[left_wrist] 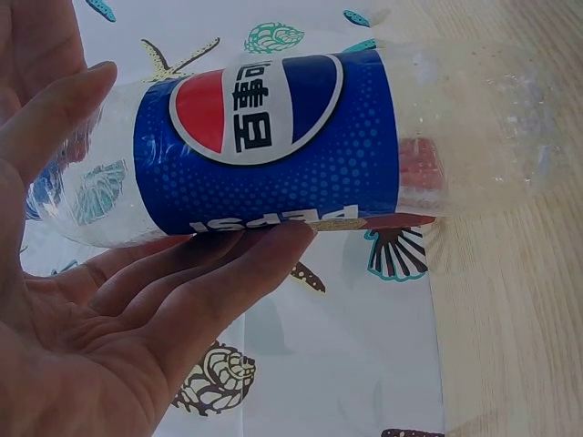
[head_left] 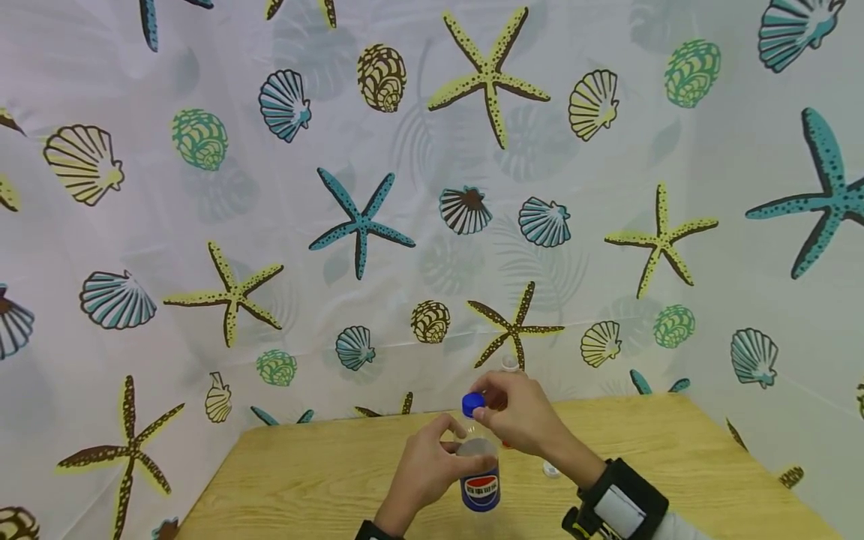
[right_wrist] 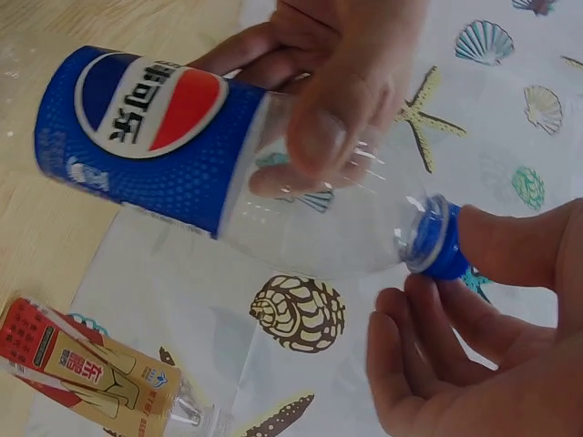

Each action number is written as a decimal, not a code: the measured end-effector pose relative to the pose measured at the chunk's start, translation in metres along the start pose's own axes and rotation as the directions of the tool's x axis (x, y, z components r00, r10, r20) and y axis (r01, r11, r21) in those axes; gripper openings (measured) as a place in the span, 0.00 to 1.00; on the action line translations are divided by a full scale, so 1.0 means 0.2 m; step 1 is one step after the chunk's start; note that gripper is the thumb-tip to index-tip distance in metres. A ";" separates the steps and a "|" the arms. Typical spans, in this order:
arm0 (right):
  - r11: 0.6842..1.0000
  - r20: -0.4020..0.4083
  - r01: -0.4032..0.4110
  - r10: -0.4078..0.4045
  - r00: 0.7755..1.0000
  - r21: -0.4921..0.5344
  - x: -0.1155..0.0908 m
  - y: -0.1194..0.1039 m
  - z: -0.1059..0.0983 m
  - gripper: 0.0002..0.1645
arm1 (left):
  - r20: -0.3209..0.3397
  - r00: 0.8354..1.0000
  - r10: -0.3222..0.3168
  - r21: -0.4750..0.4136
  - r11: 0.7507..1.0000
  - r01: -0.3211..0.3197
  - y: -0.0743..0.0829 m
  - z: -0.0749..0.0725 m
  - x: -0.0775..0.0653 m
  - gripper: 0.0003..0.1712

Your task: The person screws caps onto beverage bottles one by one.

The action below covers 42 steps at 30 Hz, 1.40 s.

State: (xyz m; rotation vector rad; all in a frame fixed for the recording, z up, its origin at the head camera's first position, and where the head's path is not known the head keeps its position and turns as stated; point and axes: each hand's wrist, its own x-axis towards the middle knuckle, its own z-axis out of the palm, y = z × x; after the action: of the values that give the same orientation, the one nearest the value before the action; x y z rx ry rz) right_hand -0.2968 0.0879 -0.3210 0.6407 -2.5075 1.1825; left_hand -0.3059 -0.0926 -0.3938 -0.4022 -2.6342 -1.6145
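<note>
Left hand [head_left: 437,466] curled round upright bottle [head_left: 481,495] over table [head_left: 304,480], in from its far edge; base contact: can't tell. Right hand [head_left: 518,414] pinches blue cap [head_left: 473,404]. 2 likely risks: loose left grip, bottle spins with cap; hard squeeze, wall buckles.

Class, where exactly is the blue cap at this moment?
In the right wrist view, the blue cap sits right of centre on the end of the blue-labelled bottle, pinched by the right hand.
</note>
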 end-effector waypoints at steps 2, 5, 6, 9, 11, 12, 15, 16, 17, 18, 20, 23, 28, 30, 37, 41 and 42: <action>1.000 -0.046 -0.011 0.011 0.999 -0.010 -0.01 -0.01 0.02 0.09 | -0.004 1.000 0.008 0.000 1.000 -0.008 0.00 0.00 0.00 0.30; 0.999 -0.095 -0.027 0.025 0.995 -0.021 -0.02 -0.02 0.04 0.09 | -0.013 1.000 0.013 0.002 1.000 -0.013 0.01 0.01 -0.01 0.30; 0.999 -0.107 -0.027 0.024 0.994 -0.026 -0.02 -0.03 0.05 0.09 | -0.016 1.000 0.013 0.000 1.000 -0.013 0.01 0.01 -0.01 0.31; 0.999 -0.136 -0.023 0.017 0.991 -0.043 -0.03 -0.03 0.06 0.09 | -0.021 1.000 0.015 0.002 1.000 -0.015 0.01 0.02 -0.02 0.30; 0.999 -0.146 -0.017 0.009 0.989 -0.051 -0.03 -0.03 0.06 0.09 | -0.028 0.999 0.018 0.008 1.000 -0.018 0.00 0.02 -0.01 0.30; 0.998 -0.148 -0.016 0.008 0.989 -0.054 -0.03 -0.03 0.06 0.09 | -0.031 0.999 0.019 0.011 1.000 -0.019 0.00 0.02 -0.01 0.30; 0.999 -0.125 -0.017 0.012 0.992 -0.040 -0.03 -0.02 0.06 0.09 | -0.052 0.998 0.020 0.020 1.000 -0.019 0.00 0.03 0.00 0.30; 0.999 -0.113 -0.024 0.020 0.993 -0.031 -0.04 -0.01 0.05 0.10 | -0.064 0.998 0.021 0.026 0.999 -0.020 -0.01 0.03 0.00 0.31; 0.999 -0.103 -0.033 0.030 0.994 -0.021 -0.04 -0.01 0.05 0.14 | -0.080 0.996 0.026 0.037 0.999 -0.023 -0.01 0.03 0.01 0.31; 0.999 -0.095 -0.044 0.043 0.995 -0.010 -0.05 0.00 0.04 0.17 | -0.100 0.994 0.032 0.051 0.998 -0.027 -0.01 0.03 0.01 0.31; 0.998 -0.079 -0.067 0.068 0.994 0.019 -0.06 0.01 0.03 0.24 | -0.149 0.987 0.053 0.087 0.995 -0.040 -0.02 0.01 0.03 0.33; 0.993 -0.059 -0.105 0.108 0.992 0.056 -0.08 0.03 0.01 0.28 | -0.243 0.966 0.087 0.156 0.986 -0.049 -0.04 -0.07 0.10 0.35; 0.988 -0.015 -0.142 0.143 0.990 0.065 -0.11 0.10 0.00 0.29 | -0.423 0.901 0.093 0.197 0.980 -0.009 -0.14 -0.30 0.24 0.38; 0.988 -0.003 -0.144 0.144 0.990 0.062 -0.12 0.12 0.00 0.28 | -0.488 0.869 0.080 0.207 0.978 0.026 -0.19 -0.41 0.27 0.40; 0.986 0.017 -0.148 0.147 0.989 0.071 -0.14 0.16 0.02 0.26 | -0.622 0.782 -0.040 0.199 0.958 0.207 -0.37 -0.79 0.31 0.45; 0.983 0.012 -0.169 0.168 0.986 0.069 -0.15 0.17 0.01 0.23 | -0.660 0.747 -0.079 0.204 0.938 0.280 -0.43 -0.91 0.31 0.46; 0.983 0.009 -0.174 0.174 0.985 0.064 -0.15 0.17 0.01 0.22 | -0.670 0.738 -0.082 0.206 0.934 0.291 -0.44 -0.92 0.31 0.45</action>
State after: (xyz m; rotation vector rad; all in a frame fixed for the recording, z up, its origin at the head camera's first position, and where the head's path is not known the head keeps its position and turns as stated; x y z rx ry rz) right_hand -0.2882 0.1129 -0.3583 0.4455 -2.5809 1.3285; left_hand -0.4065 -0.2806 -0.3760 0.4009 -2.3257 -1.0651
